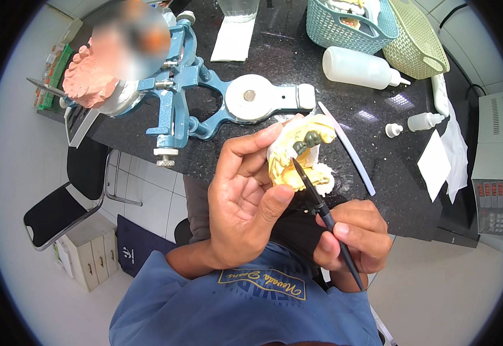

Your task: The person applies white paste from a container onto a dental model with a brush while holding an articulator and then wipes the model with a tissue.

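Note:
My left hand [241, 199] is closed around a yellow plaster dental cast [289, 136], the thumb at its near edge and the fingers behind it. Two dark green tooth-shaped pieces [312, 138] sit along the arch of the cast. Between the thumb and fingers of my right hand [362, 235] is a slim black pen-like tool [307, 183]. Its tapered tip meets or hovers just over the inner side of the cast; actual contact I cannot tell. White plaster shows at the cast's lower right edge.
A blue articulator [176, 109] with a pink dental cast [87, 81] stands at the left of the dark worktop [390, 155]. A lilac stick [348, 151] lies right of my hands. Farther back are a squeeze bottle [355, 67], a blue basket [349, 36] and a green basket [416, 43].

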The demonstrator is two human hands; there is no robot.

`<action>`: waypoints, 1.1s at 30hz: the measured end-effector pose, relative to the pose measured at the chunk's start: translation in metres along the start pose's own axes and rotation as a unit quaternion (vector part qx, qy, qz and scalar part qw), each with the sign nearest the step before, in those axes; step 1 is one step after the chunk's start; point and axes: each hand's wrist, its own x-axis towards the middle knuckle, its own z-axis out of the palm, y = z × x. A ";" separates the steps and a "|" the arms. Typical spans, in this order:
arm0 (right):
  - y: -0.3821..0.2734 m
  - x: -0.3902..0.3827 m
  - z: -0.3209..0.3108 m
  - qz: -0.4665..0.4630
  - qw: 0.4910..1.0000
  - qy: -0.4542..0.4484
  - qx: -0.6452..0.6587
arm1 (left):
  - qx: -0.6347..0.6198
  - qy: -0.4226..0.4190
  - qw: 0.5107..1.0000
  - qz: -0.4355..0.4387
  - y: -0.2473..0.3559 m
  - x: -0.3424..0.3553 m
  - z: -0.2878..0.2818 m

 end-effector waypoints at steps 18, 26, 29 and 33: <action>0.000 -0.002 -0.001 -0.002 1.000 0.009 0.005 | 0.004 0.005 1.000 -0.002 0.000 0.000 0.000; 0.000 -0.003 -0.002 -0.002 1.000 0.008 0.005 | 0.016 0.010 1.000 0.004 -0.002 -0.001 -0.001; 0.000 -0.001 -0.001 -0.003 1.000 0.000 0.008 | 0.017 0.007 1.000 0.010 -0.003 -0.002 0.000; -0.001 -0.002 -0.002 0.003 1.000 0.002 0.002 | 0.014 0.010 1.000 0.010 -0.002 -0.002 0.001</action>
